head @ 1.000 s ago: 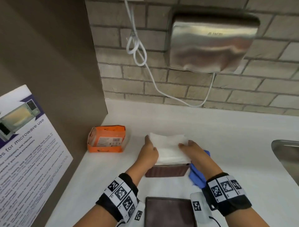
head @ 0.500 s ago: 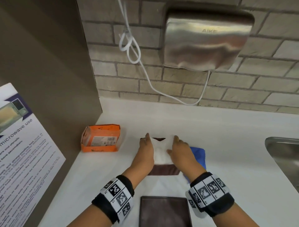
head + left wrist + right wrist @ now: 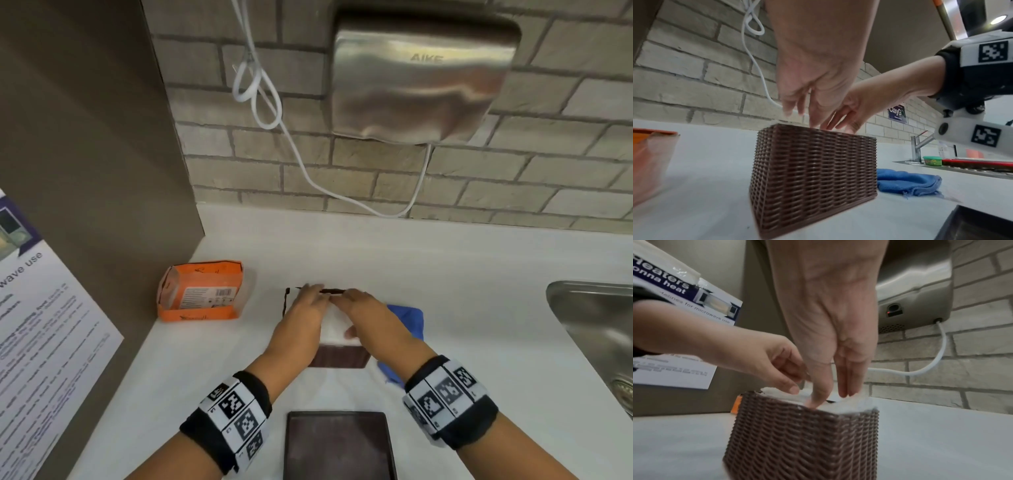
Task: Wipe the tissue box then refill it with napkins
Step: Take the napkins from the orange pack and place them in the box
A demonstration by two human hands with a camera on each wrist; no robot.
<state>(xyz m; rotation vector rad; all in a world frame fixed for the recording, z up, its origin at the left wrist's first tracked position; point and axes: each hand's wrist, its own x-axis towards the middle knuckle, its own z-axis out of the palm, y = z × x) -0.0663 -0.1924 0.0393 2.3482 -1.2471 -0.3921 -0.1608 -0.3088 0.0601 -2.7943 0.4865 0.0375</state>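
Brown woven tissue box [image 3: 339,356] standing upright on the white tabletop [image 3: 479,325], lid off, roughly midway between the left wall edge and the sink at the right edge. White napkins [image 3: 334,325] stacked inside, top of the stack level with the rim or just above it. Left hand [image 3: 303,317] laid over the left part of the stack, fingers extended and pointing away toward the back wall, thumb bent down onto the napkins near the front rim in the right wrist view. Right hand [image 3: 364,310] over the right part of the stack, fingers straight and together, tips pressing down on the napkins just inside the rim. Both hands flat rather than clenched, nothing gripped. Fingertips of the two hands almost meeting above the far rim of the box.

Blue cloth [image 3: 409,320] crumpled on the tabletop, just beside the right wall of the box, partly hidden under the right forearm. Orange pack [image 3: 202,293] lying near the back left corner of the tabletop, apart from the box. Dark brown lid [image 3: 337,445] flat at the near edge, between the two wrists. Steel sink [image 3: 596,329] set into the right edge. Steel hand dryer [image 3: 421,82] on the brick wall above, white cable [image 3: 301,161] looping from it. Poster [image 3: 44,342] about microwave use on the left wall.
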